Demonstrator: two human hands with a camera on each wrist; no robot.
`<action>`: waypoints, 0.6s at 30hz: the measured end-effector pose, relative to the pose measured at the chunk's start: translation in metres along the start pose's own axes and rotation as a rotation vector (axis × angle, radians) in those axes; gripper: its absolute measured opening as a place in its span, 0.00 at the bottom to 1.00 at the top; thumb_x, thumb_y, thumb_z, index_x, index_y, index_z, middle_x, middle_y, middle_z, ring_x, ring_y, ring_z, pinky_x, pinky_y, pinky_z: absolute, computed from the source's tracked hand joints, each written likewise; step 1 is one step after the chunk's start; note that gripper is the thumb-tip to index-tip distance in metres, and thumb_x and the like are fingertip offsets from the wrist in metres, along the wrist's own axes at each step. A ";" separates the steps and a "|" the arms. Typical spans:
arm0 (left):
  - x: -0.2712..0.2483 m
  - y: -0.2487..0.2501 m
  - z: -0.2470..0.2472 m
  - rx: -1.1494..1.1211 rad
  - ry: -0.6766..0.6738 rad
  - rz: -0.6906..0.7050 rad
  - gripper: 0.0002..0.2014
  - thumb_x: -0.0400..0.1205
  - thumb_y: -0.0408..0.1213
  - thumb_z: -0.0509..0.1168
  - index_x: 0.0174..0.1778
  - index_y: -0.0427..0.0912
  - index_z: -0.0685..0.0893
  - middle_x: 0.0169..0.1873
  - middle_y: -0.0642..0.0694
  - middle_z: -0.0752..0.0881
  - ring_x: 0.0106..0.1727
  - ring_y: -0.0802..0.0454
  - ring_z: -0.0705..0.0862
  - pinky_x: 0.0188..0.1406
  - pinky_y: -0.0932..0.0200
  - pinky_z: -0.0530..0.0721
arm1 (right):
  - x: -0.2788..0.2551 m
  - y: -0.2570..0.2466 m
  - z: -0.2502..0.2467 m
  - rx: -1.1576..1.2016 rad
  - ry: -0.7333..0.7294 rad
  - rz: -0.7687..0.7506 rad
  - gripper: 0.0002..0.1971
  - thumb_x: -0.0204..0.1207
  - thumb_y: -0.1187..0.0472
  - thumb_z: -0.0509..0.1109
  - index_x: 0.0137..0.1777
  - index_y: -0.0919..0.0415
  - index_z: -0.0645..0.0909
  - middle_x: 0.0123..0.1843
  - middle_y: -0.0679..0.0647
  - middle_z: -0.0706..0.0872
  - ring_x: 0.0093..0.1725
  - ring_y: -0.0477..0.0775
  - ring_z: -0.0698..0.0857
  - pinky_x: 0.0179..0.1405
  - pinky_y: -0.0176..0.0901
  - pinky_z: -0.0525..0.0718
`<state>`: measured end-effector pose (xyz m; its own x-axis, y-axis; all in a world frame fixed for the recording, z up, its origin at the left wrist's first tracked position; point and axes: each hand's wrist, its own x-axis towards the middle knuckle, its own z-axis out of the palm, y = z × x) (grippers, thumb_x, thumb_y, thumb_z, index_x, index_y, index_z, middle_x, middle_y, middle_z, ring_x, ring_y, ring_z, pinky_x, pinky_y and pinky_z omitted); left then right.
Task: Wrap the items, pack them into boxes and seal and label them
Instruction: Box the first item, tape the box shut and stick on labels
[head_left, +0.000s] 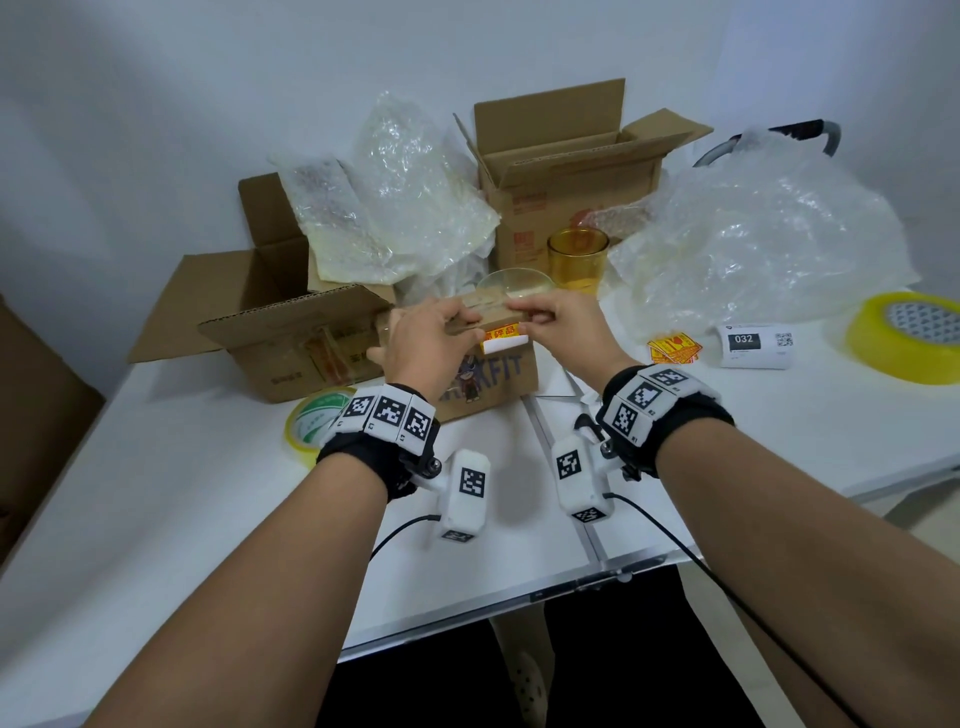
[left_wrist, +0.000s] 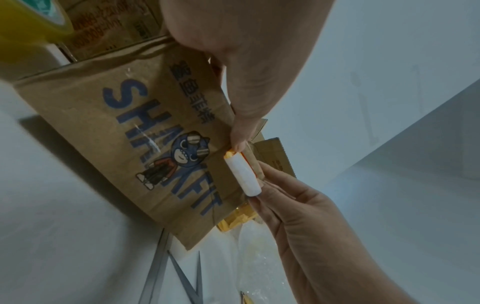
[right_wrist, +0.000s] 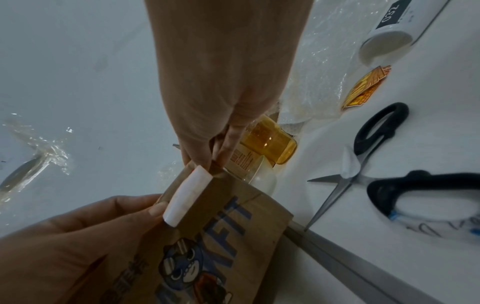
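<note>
A closed brown box (head_left: 493, 387) printed SHARKFIT (left_wrist: 130, 123) (right_wrist: 233, 236) stands at the table's middle. An orange fragile sticker (head_left: 501, 332) lies along its top front edge, its white backing (left_wrist: 244, 174) (right_wrist: 187, 197) curling off. My left hand (head_left: 462, 332) (left_wrist: 239, 142) (right_wrist: 155, 209) grips the box's top edge, thumb at the sticker's left end. My right hand (head_left: 527, 317) (left_wrist: 259, 191) (right_wrist: 207, 158) pinches the sticker's right end. An amber glass (head_left: 576, 260) (right_wrist: 270, 144) and a clear glass bowl (head_left: 514, 283) stand just behind the box.
Two open cartons (head_left: 291, 332) (head_left: 566, 171) and bubble wrap heaps (head_left: 405, 197) (head_left: 769, 234) fill the back. Tape rolls (head_left: 317, 421) (head_left: 909, 332), a label roll (head_left: 756, 345) (right_wrist: 389, 30), spare stickers (head_left: 674, 349) (right_wrist: 363, 88) and scissors (right_wrist: 376, 144) lie around.
</note>
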<state>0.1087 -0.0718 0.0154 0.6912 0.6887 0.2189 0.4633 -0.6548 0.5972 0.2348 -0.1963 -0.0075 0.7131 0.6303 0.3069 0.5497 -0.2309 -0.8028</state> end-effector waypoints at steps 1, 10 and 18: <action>0.000 0.000 -0.001 -0.001 -0.005 -0.005 0.07 0.77 0.55 0.72 0.49 0.62 0.88 0.49 0.65 0.79 0.69 0.50 0.69 0.55 0.43 0.61 | -0.001 -0.001 -0.001 -0.015 0.014 -0.012 0.18 0.75 0.71 0.73 0.65 0.61 0.85 0.33 0.38 0.79 0.33 0.35 0.78 0.43 0.16 0.73; 0.011 0.006 -0.017 -0.005 -0.084 -0.064 0.09 0.76 0.59 0.72 0.51 0.65 0.88 0.52 0.59 0.87 0.61 0.52 0.78 0.61 0.45 0.70 | -0.002 -0.011 -0.003 -0.029 0.011 -0.030 0.15 0.77 0.66 0.72 0.63 0.56 0.86 0.44 0.46 0.79 0.38 0.43 0.81 0.51 0.41 0.85; 0.028 0.001 -0.015 -0.030 -0.141 -0.030 0.12 0.78 0.56 0.70 0.57 0.62 0.88 0.52 0.57 0.89 0.58 0.53 0.83 0.65 0.44 0.76 | 0.005 -0.005 0.004 0.100 -0.013 -0.011 0.22 0.76 0.68 0.74 0.69 0.54 0.81 0.59 0.58 0.80 0.45 0.46 0.80 0.53 0.41 0.84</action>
<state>0.1202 -0.0486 0.0340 0.7491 0.6562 0.0910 0.4699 -0.6231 0.6253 0.2339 -0.1892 -0.0044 0.7013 0.6422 0.3094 0.5105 -0.1495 -0.8468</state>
